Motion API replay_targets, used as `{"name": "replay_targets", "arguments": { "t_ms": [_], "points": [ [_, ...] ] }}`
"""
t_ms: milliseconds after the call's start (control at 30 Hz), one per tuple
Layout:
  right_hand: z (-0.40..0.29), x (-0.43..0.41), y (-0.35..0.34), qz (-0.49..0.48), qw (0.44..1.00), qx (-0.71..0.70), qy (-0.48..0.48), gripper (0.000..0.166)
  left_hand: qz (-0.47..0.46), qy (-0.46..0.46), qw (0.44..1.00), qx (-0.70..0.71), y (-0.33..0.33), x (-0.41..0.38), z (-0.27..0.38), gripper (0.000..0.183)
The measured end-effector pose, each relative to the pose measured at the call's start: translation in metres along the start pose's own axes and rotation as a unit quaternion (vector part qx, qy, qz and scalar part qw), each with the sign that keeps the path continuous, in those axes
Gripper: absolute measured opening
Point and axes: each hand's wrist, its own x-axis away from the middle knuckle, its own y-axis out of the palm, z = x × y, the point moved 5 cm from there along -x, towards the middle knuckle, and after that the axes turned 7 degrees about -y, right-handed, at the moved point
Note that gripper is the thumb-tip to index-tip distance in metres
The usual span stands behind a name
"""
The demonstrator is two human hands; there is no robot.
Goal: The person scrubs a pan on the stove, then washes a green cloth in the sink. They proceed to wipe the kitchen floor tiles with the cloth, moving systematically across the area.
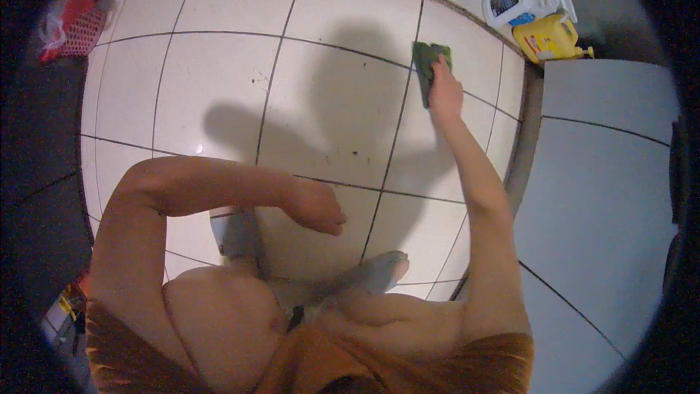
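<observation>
On the white tiled floor [219, 74], my right hand [447, 96] holds a dark green cleaning cloth or scouring pad [424, 60] down at arm's length. Its fingers lie over the pad's right side, and the pad crosses a dark grout line. My left hand [316, 207] hangs in front of my body with its fingers curled in. Nothing shows in it, though its palm side is hidden. Small dark specks [355, 152] lie on the tiles between the two hands, with others farther left.
A white jug [517, 6] and a yellow pump jug [544, 39] stand at the far right. Grey cabinet-like panels [596, 186] run along the right side. A red perforated basket [79, 30] is at the far left, near a dark floor area [41, 120].
</observation>
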Motion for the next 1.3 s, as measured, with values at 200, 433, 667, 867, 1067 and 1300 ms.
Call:
{"name": "replay_targets", "arguments": {
  "t_ms": [200,433,667,867,1067,1300],
  "points": [
    [-0.035,0.162,-0.035,-0.109,0.985,-0.125,0.036,0.038,-0.131,0.021,0.991,0.015,0.044,0.02,0.009,0.037],
    [-0.201,0.16,-0.007,-0.212,0.931,-0.258,-0.145,0.021,-0.157,0.065,0.985,0.029,0.056,0.025,0.022,0.036],
    [-0.272,-0.122,0.034,-0.029,0.964,-0.193,-0.179,0.021,-0.109,0.063,0.992,-0.012,0.046,0.017,0.026,0.03],
    [-0.224,-0.158,-0.023,0.165,0.889,-0.344,-0.254,0.044,-0.066,0.084,0.992,-0.07,0.031,0.023,0.031,0.031],
    [-0.127,0.072,-0.009,-0.143,0.939,-0.305,0.073,0.045,-0.108,0.065,0.992,-0.016,0.045,0.042,0.015,0.03],
    [-0.202,0.194,-0.014,-0.132,0.887,-0.246,-0.368,0.039,-0.147,0.048,0.988,-0.004,0.059,0.031,0.015,0.03]
  ]
}}
